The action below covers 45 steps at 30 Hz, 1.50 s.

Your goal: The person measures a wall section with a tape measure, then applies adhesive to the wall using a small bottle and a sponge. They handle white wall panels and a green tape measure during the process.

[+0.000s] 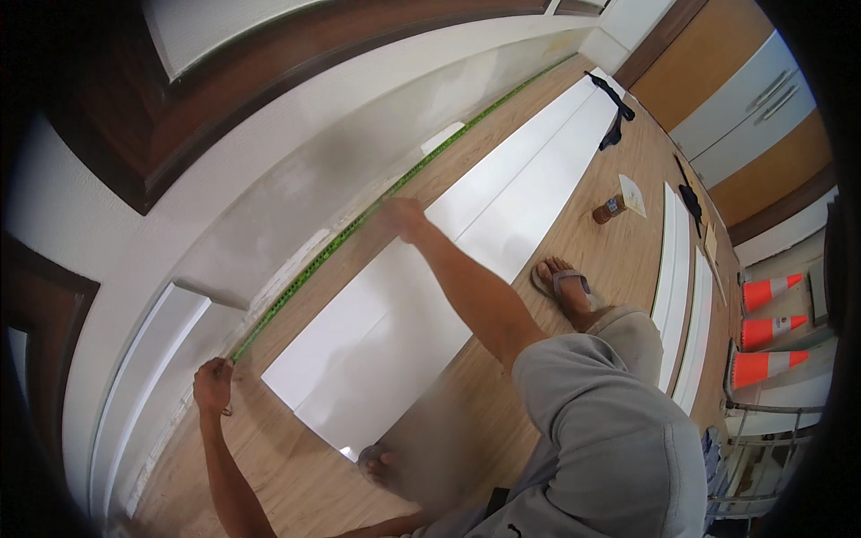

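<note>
We see a green tape measure stretched along the foot of the white wall, lying on the wooden floor. Our left hand is closed on the near end of the tape, close to the wall. Our right hand presses down on the tape farther along; it is blurred, so we cannot tell whether its fingers grip or lie flat. Between the two hands a long white board lies on the floor just beside the tape. A small brown bottle stands beyond our sandalled foot; its contents are not visible. Three orange cones lie at the right.
</note>
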{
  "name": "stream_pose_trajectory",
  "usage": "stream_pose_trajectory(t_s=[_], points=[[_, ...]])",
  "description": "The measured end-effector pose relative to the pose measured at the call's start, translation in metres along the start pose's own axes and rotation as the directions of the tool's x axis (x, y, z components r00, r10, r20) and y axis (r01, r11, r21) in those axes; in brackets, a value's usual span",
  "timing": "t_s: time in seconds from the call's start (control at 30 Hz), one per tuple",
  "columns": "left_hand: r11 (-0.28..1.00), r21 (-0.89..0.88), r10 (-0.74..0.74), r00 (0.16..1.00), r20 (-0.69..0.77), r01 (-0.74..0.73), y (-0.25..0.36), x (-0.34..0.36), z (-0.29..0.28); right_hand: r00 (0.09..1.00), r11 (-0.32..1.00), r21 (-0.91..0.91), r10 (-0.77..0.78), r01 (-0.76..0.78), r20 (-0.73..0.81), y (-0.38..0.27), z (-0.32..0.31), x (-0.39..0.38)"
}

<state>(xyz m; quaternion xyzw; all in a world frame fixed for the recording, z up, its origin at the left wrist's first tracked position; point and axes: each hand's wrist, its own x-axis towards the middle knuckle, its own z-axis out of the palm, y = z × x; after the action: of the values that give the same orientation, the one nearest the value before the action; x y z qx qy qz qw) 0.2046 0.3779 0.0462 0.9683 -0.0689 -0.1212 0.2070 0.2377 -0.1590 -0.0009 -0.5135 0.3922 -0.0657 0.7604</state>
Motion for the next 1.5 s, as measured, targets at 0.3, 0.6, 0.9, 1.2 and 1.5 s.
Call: stream_pose_trajectory(t_s=[0.3,0.6,0.9,1.2,1.5], points=[[0.995,0.001,-0.098,0.995,0.01,0.098,0.015,0.009,0.019,0.994,0.993,-0.037,-0.112,0.111,-0.011,0.025,0.017,0.004],[0.974,0.222,0.01,0.97,-0.241,0.046,-0.053,-0.006,0.025,0.661,-0.102,-0.849,-0.583,0.518,0.473,0.034,-0.039,0.12],[0.927,0.175,-0.29,0.929,-0.228,0.332,-0.086,0.006,0.025,0.996,0.991,-0.114,-0.071,0.064,-0.058,-0.005,-0.018,0.112],[0.916,0.1,-0.33,0.872,-0.361,0.388,-0.05,-0.001,0.034,0.996,0.992,-0.103,-0.078,0.075,-0.03,0.0,-0.013,0.114],[0.859,0.138,-0.398,0.812,-0.426,0.494,-0.046,0.007,0.046,0.996,0.973,-0.22,-0.077,0.067,-0.038,-0.005,-0.011,0.118]])
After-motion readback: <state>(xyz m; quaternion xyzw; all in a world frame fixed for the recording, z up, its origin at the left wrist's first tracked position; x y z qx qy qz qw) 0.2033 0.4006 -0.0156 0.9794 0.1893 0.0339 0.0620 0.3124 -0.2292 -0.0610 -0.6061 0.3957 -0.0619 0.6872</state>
